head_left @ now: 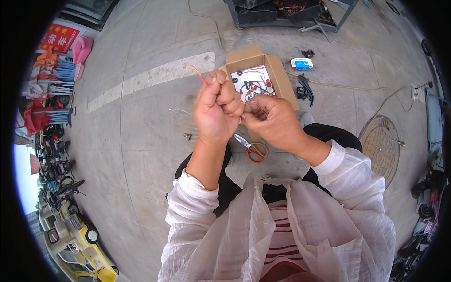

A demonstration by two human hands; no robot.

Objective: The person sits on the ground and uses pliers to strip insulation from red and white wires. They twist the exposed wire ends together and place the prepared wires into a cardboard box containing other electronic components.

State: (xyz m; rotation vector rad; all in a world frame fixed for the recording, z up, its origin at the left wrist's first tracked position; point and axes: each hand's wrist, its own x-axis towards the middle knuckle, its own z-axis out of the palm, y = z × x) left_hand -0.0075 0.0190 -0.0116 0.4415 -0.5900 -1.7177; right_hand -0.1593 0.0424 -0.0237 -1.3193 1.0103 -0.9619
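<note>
Red wire [200, 75], probably light, flexible and best held along its coated length, juts toward eleven o'clock from the curled left hand [214, 110]. At that hand's three o'clock, fine strands [254, 102] are pinched by the right hand [274, 121]; the grip hides whether these join the wire

there was room to pass over the concrete floor [141, 136] well left of the left hand [216, 105]; ahead, the open cardboard box [283, 81] stood in the way, and scissors [250, 146] lay between the legs [336, 135]
</note>
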